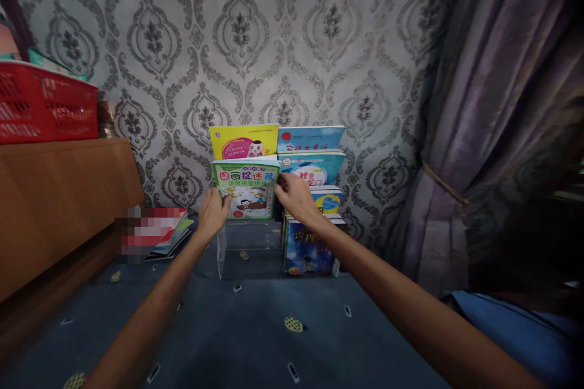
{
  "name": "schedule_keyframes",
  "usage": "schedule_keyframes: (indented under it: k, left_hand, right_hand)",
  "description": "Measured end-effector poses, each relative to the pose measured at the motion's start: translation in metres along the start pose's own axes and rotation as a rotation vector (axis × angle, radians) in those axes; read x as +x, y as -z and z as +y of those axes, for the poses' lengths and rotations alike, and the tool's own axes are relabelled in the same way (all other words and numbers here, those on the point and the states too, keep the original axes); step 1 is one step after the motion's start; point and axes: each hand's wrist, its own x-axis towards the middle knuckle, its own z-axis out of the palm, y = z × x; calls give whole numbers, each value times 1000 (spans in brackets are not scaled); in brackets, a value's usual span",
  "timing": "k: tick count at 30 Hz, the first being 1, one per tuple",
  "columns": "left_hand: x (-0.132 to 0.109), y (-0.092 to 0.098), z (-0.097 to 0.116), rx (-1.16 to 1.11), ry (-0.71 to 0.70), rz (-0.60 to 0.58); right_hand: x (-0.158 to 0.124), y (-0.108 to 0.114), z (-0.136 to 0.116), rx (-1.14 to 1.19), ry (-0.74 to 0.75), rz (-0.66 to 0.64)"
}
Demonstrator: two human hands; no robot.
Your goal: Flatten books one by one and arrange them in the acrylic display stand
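Observation:
A green picture book [249,191] stands upright in the left column of a clear tiered rack [253,261]. My left hand [213,211] grips its left edge, and my right hand [295,194] pinches its right edge. Behind it rises a yellow book [244,140]. The right column holds a blue book [314,137] at the back, a teal book [328,164] before it, a blue and yellow book [331,202], and a dark blue book [308,249] in front. Below the green book, the rack's lower left tiers show through clear walls.
A pile of books [171,237] lies on the patterned dark cloth [228,334] at the left, beside a wooden cabinet [68,200] with a red basket [50,103] on top. Patterned wallpaper is behind; a purple curtain [465,134] hangs at the right.

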Motion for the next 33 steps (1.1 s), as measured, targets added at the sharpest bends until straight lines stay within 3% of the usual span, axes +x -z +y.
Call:
schedule_keyframes:
  k: [6, 16, 24, 33]
  left_hand:
    - [7, 3, -9, -55, -9, 9]
    - [17, 9, -24, -380, -40, -81]
    - [38, 7, -17, -764, -5, -141]
    - [40, 1, -13, -865, 43, -106]
  right_hand:
    - [0, -2, -12, -96, -15, -42]
    - [2, -5, -3, 20, 18, 17]
    - [-2, -12, -2, -23, 37, 71]
    - [6, -12, 7, 11, 20, 20]
